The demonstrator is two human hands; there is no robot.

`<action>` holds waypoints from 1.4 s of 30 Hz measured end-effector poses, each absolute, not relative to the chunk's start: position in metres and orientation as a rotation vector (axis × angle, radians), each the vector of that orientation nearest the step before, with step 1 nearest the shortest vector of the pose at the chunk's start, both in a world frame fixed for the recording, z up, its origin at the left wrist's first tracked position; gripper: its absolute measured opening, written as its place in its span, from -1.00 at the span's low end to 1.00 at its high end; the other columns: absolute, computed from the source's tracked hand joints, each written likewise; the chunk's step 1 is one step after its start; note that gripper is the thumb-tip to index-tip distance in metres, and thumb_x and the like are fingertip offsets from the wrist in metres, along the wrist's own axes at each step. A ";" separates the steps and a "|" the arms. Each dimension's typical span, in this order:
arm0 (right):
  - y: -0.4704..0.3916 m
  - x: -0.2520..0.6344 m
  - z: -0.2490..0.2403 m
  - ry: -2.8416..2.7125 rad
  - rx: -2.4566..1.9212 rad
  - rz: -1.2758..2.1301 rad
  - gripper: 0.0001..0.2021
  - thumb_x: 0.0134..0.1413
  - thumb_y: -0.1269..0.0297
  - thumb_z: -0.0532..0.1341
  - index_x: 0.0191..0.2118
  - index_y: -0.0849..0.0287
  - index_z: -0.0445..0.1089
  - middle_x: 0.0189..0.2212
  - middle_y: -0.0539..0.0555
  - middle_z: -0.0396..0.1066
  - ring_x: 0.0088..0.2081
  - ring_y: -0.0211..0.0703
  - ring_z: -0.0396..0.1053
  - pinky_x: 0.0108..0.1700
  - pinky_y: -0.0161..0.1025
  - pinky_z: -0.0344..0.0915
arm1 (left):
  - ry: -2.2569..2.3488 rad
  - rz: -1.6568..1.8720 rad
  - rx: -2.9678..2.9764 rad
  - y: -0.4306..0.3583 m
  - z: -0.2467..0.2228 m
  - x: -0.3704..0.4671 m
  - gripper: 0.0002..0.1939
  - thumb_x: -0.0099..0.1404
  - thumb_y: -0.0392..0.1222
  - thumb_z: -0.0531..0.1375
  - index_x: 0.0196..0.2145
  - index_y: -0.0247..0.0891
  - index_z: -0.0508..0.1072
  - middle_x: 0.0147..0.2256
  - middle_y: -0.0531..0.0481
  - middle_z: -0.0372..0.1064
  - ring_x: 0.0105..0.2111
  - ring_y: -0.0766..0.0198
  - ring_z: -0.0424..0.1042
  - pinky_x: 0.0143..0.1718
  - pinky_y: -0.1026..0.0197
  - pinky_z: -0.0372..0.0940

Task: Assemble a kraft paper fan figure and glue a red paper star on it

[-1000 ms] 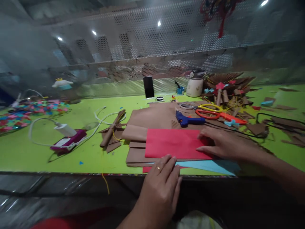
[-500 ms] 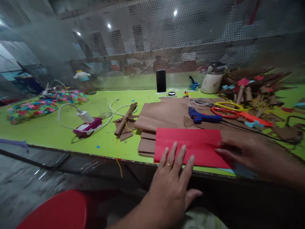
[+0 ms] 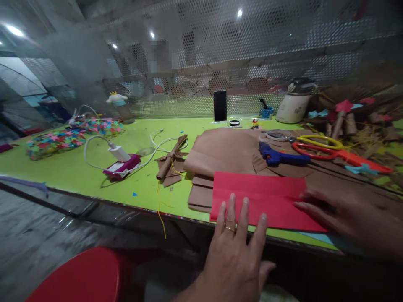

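A folded sheet of red paper [image 3: 261, 188] lies along the table's front edge, partly over brown paper. My left hand [image 3: 237, 247], with a ring on one finger, rests spread on its lower left part, fingertips on the red surface. At the paper's right end is my right hand [image 3: 343, 214], thumb and fingers closed at a small crease there; its far fingers are hidden. Light blue paper [image 3: 317, 238] peeks out beneath the red sheet near this hand. Behind the sheet lie brown paper sheets [image 3: 223, 149] and a blue glue gun [image 3: 280, 157].
Scissors with red and yellow handles [image 3: 317, 150] lie right of the glue gun. A purple power socket [image 3: 126, 168], a rolled brown paper piece [image 3: 166, 167] and bags of colourful paper stars [image 3: 56, 142] are leftward. A phone [image 3: 220, 105] and a jug [image 3: 291, 107] stand behind. A red stool [image 3: 78, 274] is below.
The view has turned slightly left, so everything sits farther right in the picture. Both hands remain at the red paper in nearly the same pose.
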State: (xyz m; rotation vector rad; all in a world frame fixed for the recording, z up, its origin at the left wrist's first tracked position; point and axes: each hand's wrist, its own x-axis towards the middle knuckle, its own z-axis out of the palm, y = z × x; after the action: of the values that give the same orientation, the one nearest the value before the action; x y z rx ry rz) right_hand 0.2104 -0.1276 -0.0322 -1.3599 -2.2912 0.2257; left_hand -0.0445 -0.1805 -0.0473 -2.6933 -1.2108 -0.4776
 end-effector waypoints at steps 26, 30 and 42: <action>-0.122 0.197 -0.013 -2.201 -1.693 0.313 -0.85 0.02 0.20 0.11 -0.39 0.18 0.30 -0.56 0.01 0.36 -0.53 -0.24 0.26 -0.49 -0.33 0.12 | -1.168 -0.611 -2.566 -0.169 -0.048 -0.040 -0.46 0.15 -0.09 0.12 0.10 -0.15 0.17 0.10 -0.31 0.07 0.12 -0.23 -0.04 -0.04 -0.28 0.03; -0.127 0.193 -0.012 -2.202 -1.746 0.170 -0.86 0.02 0.23 0.12 -0.32 0.18 0.28 -0.56 0.01 0.36 -0.54 -0.24 0.26 -0.53 -0.34 0.09 | -1.117 -0.625 -2.554 -0.167 -0.050 -0.041 -0.48 0.15 -0.09 0.12 0.09 -0.13 0.19 0.10 -0.28 0.08 0.12 -0.22 -0.03 -0.05 -0.25 0.04; -0.192 0.161 -0.019 -2.458 -1.150 -0.323 -0.66 0.12 0.38 0.03 0.03 0.31 0.20 0.02 0.20 0.26 0.09 -0.01 0.09 0.12 0.12 -0.08 | -1.138 -0.671 -2.545 -0.161 -0.056 -0.042 -0.52 0.13 -0.03 0.13 0.03 -0.04 0.28 0.09 -0.26 0.12 0.10 -0.23 0.02 -0.02 -0.24 -0.02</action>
State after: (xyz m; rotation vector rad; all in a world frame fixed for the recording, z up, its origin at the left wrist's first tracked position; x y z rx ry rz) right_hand 0.1606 -0.1917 -0.0188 -1.1496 -2.4580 -0.3233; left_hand -0.0419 -0.1608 -0.0563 -2.5452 -1.1377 -0.6710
